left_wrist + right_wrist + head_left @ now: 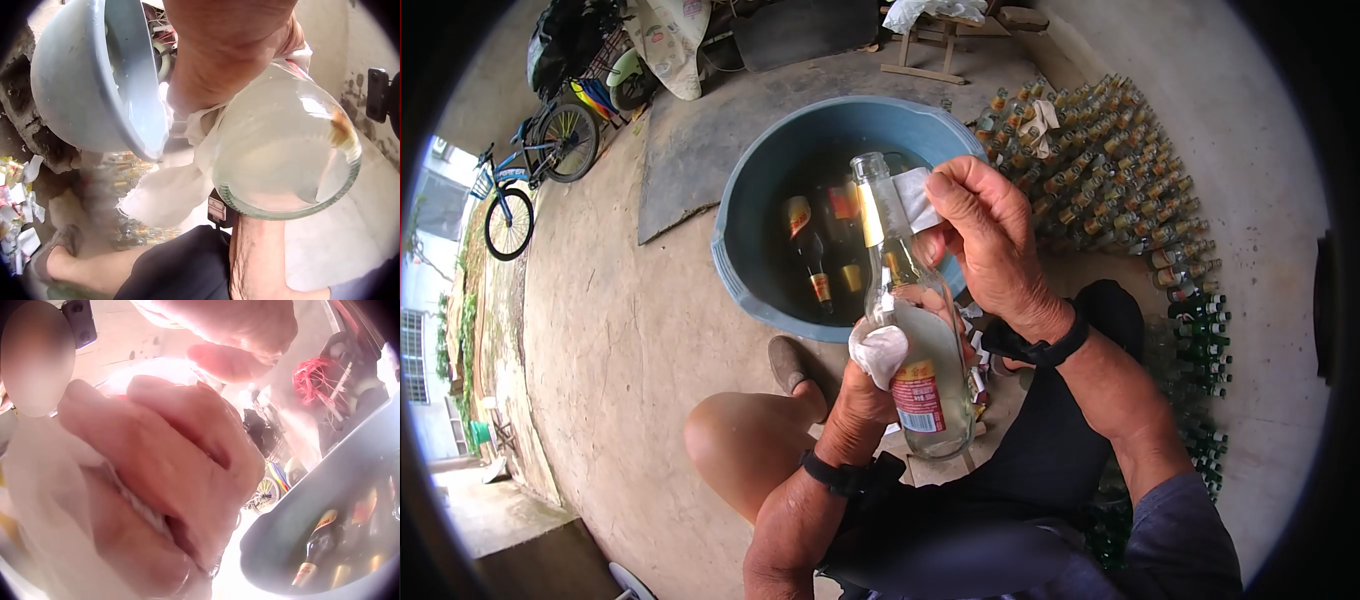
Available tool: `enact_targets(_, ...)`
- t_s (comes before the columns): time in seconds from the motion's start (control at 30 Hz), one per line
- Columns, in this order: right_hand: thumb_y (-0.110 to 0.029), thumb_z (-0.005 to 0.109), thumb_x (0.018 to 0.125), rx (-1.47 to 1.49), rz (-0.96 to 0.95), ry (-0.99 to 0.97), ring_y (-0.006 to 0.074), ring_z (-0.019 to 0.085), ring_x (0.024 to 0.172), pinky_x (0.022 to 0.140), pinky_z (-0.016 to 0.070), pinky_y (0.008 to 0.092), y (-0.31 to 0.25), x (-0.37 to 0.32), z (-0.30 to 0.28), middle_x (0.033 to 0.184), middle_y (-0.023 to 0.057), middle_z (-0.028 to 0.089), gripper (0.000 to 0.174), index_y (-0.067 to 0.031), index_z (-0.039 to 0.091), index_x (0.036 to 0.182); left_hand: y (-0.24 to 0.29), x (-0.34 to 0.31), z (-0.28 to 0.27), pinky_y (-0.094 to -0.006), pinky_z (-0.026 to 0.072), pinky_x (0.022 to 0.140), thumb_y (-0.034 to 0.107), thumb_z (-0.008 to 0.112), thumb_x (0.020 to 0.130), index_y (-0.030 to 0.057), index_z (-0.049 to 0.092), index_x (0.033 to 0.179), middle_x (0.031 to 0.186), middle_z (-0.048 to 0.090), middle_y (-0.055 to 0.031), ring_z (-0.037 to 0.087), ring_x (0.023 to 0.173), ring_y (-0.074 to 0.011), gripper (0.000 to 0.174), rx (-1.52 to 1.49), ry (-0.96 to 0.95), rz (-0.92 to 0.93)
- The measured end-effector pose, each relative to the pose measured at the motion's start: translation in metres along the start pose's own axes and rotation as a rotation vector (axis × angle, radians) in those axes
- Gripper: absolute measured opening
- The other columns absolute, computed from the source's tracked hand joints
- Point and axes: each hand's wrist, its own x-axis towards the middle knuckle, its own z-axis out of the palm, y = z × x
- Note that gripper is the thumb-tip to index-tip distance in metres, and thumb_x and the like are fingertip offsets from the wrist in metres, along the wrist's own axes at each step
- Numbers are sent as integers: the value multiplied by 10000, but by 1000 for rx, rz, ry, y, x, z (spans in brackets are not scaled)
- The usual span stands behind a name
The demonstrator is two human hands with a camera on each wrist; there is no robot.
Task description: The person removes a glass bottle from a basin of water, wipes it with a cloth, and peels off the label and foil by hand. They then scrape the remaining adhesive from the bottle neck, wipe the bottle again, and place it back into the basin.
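A clear glass bottle (910, 330) stands tilted in front of me, with a red and gold label (918, 393) low on its body. My left hand (867, 392) grips it around the body, and a white cloth (880, 352) shows bunched at the thumb. In the left wrist view the round glass base faces the camera, the cloth hanging beside it. Between thumb and fingers my right hand (997, 235) pinches the white, paper-like flap (916, 198) of the neck label, beside the gold part (870, 212) on the neck.
Behind the bottle, a blue tub (745, 220) holds dark water and several labelled bottles (808, 245). Rows of bottles (1100, 170) cover the floor at right, green ones (1200, 345) nearer. Torn label scraps (22, 212) lie by a foot. A bicycle (525, 170) stands far left.
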Motion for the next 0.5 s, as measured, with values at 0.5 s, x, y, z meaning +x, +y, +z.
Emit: enact_targets(0.5, -288, 636, 1073, -41, 11, -5, 86, 625, 703, 657, 523, 258, 4, 2, -4, 861, 20, 657, 271, -24, 632, 1014, 0, -1, 9, -481, 644, 889, 490, 817, 834, -36, 542, 1242, 1085, 660, -198, 736, 974, -315, 720, -312, -25, 88)
